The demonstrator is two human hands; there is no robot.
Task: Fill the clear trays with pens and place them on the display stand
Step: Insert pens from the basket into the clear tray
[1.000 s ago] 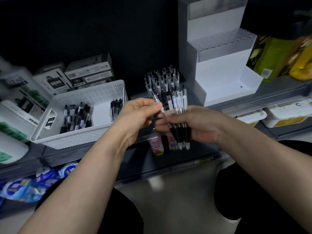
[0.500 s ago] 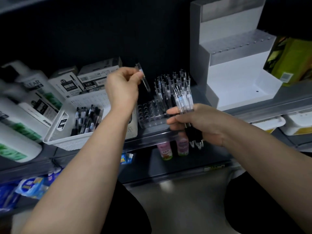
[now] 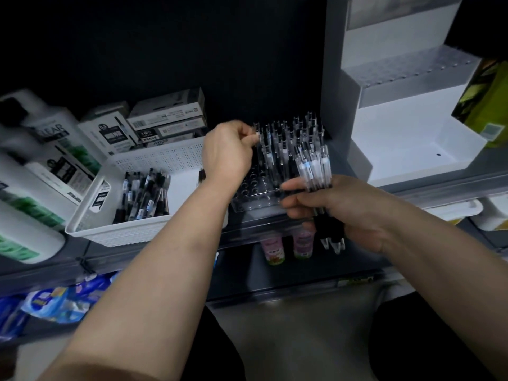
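- Since half a second ago, our left hand (image 3: pixel 226 152) has come down and to the right from above the basket, and it is now bringing its single pen (image 3: pixel 266 149) upright over the clear tray (image 3: pixel 257 199).
- We are pinching that pen near its top between thumb and fingertips, at the left edge of the pens already standing in the tray; whether its tip is sitting in a hole yet, we cannot tell.
- The standing pens (image 3: pixel 291 138) are filling the back and right part of the tray, while the holes at the front left are showing bare.
- The tray is sitting on the dark shelf (image 3: pixel 428 185), between the white basket (image 3: pixel 154 160) and the display stand (image 3: pixel 406 127).
- Our right hand (image 3: pixel 343 210) is closed around a bundle of pens (image 3: pixel 316 171), holding them just in front of the tray's right side, with their clear tops pointing up and their black grips and tips hanging below the fist.
- The basket to the left is holding loose pens (image 3: pixel 143 193) lying in a heap along its left half.
- Behind the basket, pen boxes (image 3: pixel 167 116) are lying stacked.
- Further left, large white bottles (image 3: pixel 35 171) with green labels are lying on their sides, blurred.
- The white stepped stand is rising to the right of the tray, with a clear perforated strip on its middle step.
- On the shelf below, two small pink bottles (image 3: pixel 286 244) are standing under the tray.
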